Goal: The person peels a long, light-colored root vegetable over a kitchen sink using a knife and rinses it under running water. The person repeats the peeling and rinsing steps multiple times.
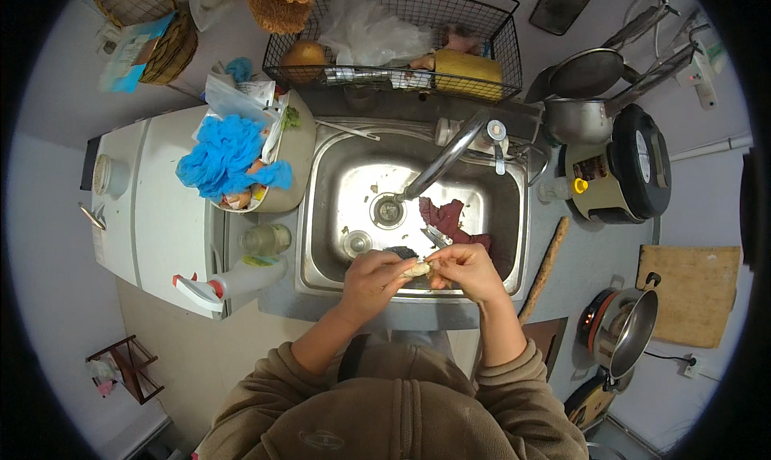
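Over the near edge of the stainless steel sink point(328, 177), my left hand point(372, 278) grips a small pale piece of food point(417, 270), perhaps garlic or ginger. The fingertips of my right hand point(473, 271) pinch at its right end. Something orange-brown shows below the right fingers, too covered to name. Just beyond my hands a knife blade point(435, 237) lies in the sink, against a dark red cloth point(449, 219). A dark scouring pad point(402, 252) sits partly behind my left fingers. Small scraps lie on the sink floor around the drain point(387, 211).
The chrome faucet point(449, 153) arches over the sink. Left stand a full waste bin point(295, 183) topped with blue netting, a glass jar point(266, 239) and a spray bottle point(253, 277). Right are a rough stick point(544, 267), a rice cooker point(641, 165) and a steel pot point(632, 333).
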The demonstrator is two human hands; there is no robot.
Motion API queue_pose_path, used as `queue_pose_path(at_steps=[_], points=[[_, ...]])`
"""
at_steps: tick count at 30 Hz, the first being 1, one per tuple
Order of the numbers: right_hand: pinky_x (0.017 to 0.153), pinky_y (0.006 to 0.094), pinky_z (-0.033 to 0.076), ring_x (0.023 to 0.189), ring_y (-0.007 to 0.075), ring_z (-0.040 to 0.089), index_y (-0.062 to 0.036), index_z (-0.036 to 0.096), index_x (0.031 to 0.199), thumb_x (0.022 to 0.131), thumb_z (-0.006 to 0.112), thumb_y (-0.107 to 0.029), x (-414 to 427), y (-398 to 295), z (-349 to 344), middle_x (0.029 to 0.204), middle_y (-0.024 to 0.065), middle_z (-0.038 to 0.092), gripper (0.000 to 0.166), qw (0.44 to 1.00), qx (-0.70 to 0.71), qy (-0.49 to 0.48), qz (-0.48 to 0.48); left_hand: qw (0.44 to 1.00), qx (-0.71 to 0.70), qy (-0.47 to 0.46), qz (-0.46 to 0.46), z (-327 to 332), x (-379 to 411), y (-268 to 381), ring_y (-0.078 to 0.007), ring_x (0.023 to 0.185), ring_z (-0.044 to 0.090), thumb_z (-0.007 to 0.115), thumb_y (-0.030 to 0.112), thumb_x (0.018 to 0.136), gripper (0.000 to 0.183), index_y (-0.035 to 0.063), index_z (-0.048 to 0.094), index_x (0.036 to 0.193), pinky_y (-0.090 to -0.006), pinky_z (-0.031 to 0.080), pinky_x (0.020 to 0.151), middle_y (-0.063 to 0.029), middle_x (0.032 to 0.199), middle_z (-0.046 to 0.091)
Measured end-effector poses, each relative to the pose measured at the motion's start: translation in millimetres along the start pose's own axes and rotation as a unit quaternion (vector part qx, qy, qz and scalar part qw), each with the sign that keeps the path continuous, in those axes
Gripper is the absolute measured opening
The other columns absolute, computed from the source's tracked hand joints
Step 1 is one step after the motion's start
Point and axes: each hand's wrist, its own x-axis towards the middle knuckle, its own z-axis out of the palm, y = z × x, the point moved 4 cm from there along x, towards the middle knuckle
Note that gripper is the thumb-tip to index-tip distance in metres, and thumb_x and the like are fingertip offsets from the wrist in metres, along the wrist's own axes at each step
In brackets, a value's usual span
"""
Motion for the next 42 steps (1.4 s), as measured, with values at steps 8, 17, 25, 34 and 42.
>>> queue_pose_path(at_steps=[8, 17, 25, 34, 42], points=[[0.053, 0.0193, 0.049, 0.058, 0.0093, 0.06, 0.0041, 0.063, 0.09, 0.082, 0.058, -0.006, 24.1, 6.0, 4.7, 0.068, 0.0067, 0.063, 0.014, 0.998, -0.041, 0.016, 0.037, 0.998, 0.005, -0.021, 0.052, -8.4, 7.2, -21.5, -0.0188, 0.072, 0.055, 0.069, 0.006, 0.062, 0.037, 0.0146, 0.064, 0.098, -0.0328, 0.041, 0.065, -0.0014, 0.083, 0.058], [0.055, 0.0209, 0.05, 0.059, 0.0098, 0.06, 0.0048, 0.063, 0.091, 0.082, 0.056, -0.003, 34.9, -3.5, 21.1, 0.069, 0.0076, 0.063, 0.014, 0.998, -0.033, 0.04, 0.028, 0.999, -0.018, -0.018, 0.029, -14.6, 10.1, -46.9, -0.0188, 0.073, 0.056, 0.071, 0.004, 0.06, 0.039, 0.011, 0.064, 0.098, -0.0298, 0.043, 0.066, -0.0029, 0.084, 0.056], [0.056, 0.0206, 0.049, 0.062, 0.0115, 0.062, 0.0053, 0.062, 0.094, 0.08, 0.051, 0.002, 45.8, 3.6, 32.3, 0.073, 0.0087, 0.064, 0.019, 0.998, -0.031, 0.038, 0.041, 0.949, -0.269, -0.081, -0.145, -11.4, 1.3, -66.1, -0.0129, 0.08, 0.056, 0.071, -0.001, 0.067, 0.037, 0.0022, 0.062, 0.103, -0.0232, 0.046, 0.067, -0.0065, 0.091, 0.058], [0.056, 0.0274, 0.048, 0.058, 0.0148, 0.062, 0.0033, 0.064, 0.084, 0.074, 0.054, -0.003, 54.4, 10.4, -39.4, 0.063, 0.0129, 0.062, 0.016, 0.914, -0.337, 0.223, -0.046, 0.791, -0.442, -0.083, -0.415, 13.9, -27.9, -100.0, -0.0093, 0.08, 0.055, 0.061, 0.001, 0.078, 0.039, -0.0036, 0.052, 0.116, -0.0214, 0.044, 0.069, -0.0051, 0.099, 0.058], [0.068, 0.044, 0.048, 0.074, 0.0365, 0.06, -0.0007, 0.065, 0.077, 0.073, 0.059, -0.022, 98.4, -50.6, -110.3, 0.078, 0.0216, 0.062, 0.023, 0.676, -0.644, 0.357, 0.017, 0.722, -0.463, -0.033, -0.513, 41.4, -58.9, -126.5, -0.0077, 0.075, 0.052, 0.059, 0.013, 0.083, 0.039, 0.0024, 0.051, 0.119, -0.021, 0.042, 0.06, -0.0017, 0.091, 0.057]])
